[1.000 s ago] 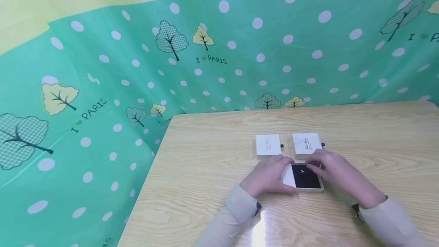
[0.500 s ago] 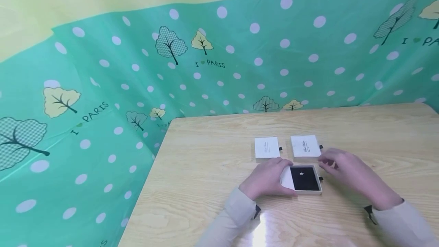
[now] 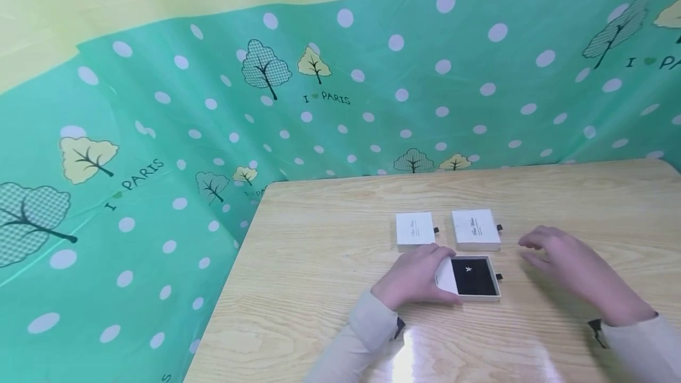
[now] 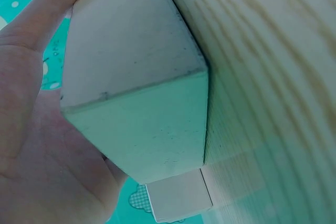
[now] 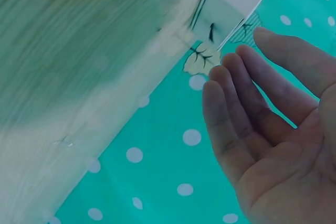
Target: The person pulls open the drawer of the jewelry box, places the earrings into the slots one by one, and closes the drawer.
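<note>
A small white drawer box [image 3: 472,278] lies near the table's front with its tray slid out to the right. The tray's black pad carries a tiny silver piece [image 3: 469,268]. My left hand [image 3: 420,270] grips the box's white sleeve at its left end; in the left wrist view the sleeve [image 4: 136,77] sits against my palm [image 4: 31,140]. My right hand [image 3: 540,250] hovers to the right of the box, fingers loosely spread and holding nothing. In the right wrist view its open palm [image 5: 273,124] faces the camera.
Two closed white boxes [image 3: 415,230] [image 3: 475,229] sit side by side just behind the open one. The wooden table [image 3: 319,265] has its left edge near a green polka-dot cloth [image 3: 159,135] that hangs behind and to the left.
My right hand has left the open box's tray and drawn away to the right, now hovering apart from it. The left hand and the box have stayed in place.
</note>
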Demonstrator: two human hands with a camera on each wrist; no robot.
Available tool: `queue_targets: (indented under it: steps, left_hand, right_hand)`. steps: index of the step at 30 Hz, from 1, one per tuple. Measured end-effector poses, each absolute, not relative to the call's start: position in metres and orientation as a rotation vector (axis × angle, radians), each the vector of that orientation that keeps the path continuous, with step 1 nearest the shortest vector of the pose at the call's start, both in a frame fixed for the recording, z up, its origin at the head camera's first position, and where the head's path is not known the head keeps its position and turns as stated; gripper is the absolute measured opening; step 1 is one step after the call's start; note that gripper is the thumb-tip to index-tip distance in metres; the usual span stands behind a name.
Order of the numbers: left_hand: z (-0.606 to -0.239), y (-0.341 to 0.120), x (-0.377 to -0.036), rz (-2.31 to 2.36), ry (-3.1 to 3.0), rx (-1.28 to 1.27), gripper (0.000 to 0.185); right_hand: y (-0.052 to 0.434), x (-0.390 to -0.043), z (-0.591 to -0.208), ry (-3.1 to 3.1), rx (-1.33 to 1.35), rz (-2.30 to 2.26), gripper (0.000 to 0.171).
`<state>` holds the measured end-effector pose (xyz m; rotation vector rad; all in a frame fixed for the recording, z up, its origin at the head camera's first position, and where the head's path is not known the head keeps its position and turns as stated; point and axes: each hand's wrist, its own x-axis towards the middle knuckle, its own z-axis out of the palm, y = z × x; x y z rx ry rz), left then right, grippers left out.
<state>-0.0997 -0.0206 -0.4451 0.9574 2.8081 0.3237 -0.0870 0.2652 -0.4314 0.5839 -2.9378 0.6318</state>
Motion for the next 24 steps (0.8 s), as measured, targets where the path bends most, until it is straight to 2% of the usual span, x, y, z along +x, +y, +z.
queue_targets:
  steps: [24]
  left_hand:
    - [-0.444, -0.021, -0.100, 0.335, 2.807, 0.950, 0.088]
  right_hand:
    - [0.315, -0.094, -0.454, -2.999, 0.529, 0.519, 0.036]
